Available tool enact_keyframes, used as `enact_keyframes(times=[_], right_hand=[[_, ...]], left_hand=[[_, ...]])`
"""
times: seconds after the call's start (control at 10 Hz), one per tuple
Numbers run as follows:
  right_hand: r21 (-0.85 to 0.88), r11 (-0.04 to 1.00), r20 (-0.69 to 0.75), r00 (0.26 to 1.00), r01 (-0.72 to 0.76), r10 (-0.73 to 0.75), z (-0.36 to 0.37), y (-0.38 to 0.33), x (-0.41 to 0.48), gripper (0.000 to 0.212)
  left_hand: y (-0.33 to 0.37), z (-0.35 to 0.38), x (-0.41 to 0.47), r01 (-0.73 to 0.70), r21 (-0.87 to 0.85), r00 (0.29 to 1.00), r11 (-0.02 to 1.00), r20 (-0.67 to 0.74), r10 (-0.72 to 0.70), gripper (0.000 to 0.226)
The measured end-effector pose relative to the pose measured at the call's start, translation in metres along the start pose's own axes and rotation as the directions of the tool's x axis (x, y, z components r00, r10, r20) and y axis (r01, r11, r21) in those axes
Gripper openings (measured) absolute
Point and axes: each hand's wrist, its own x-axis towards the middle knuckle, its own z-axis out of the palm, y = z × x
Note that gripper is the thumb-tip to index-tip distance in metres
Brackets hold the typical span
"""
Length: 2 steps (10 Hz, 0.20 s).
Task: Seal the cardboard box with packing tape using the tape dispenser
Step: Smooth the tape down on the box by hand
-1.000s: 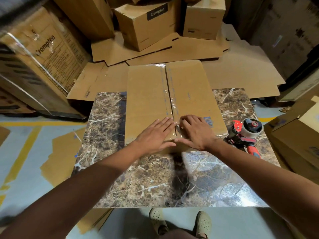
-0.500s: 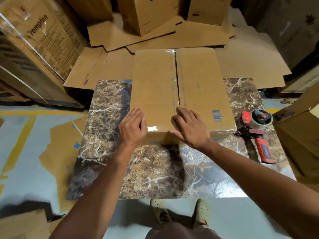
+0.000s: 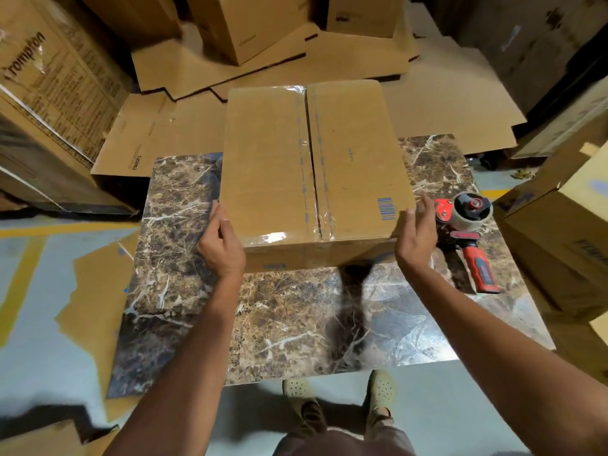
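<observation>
A brown cardboard box lies on the marble-patterned table, its flaps closed and a strip of clear tape running down the centre seam and over the near edge. My left hand grips the box's near left corner. My right hand holds the near right corner, thumb on the top. The red and black tape dispenser lies on the table just right of my right hand, its handle pointing toward me; neither hand touches it.
Flattened cardboard sheets lie behind the table. Stacked boxes stand at the left, and other boxes at the right close to the dispenser. More boxes are at the back. My feet show below the table's near edge.
Both hands left the taped centre seam at the near edge and spread outward to the box's two near corners. The view has shifted closer to the box.
</observation>
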Motion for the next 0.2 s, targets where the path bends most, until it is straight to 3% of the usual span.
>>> enact_keyframes(times=[0.1, 0.2], right_hand=[[0.135, 0.956, -0.041, 0.962, -0.261, 0.269, 0.003, -0.016, 0.006, 0.049], [-0.038, 0.980, 0.075, 0.978, -0.194, 0.197, -0.010, -0.018, 0.002, 0.058]], left_hand=[[0.013, 0.001, 0.000, 0.227, -0.126, 0.972, 0.966, -0.033, -0.233, 0.036], [0.023, -0.006, -0.004, 0.305, 0.031, 0.951, 0.952, 0.037, -0.306, 0.043]])
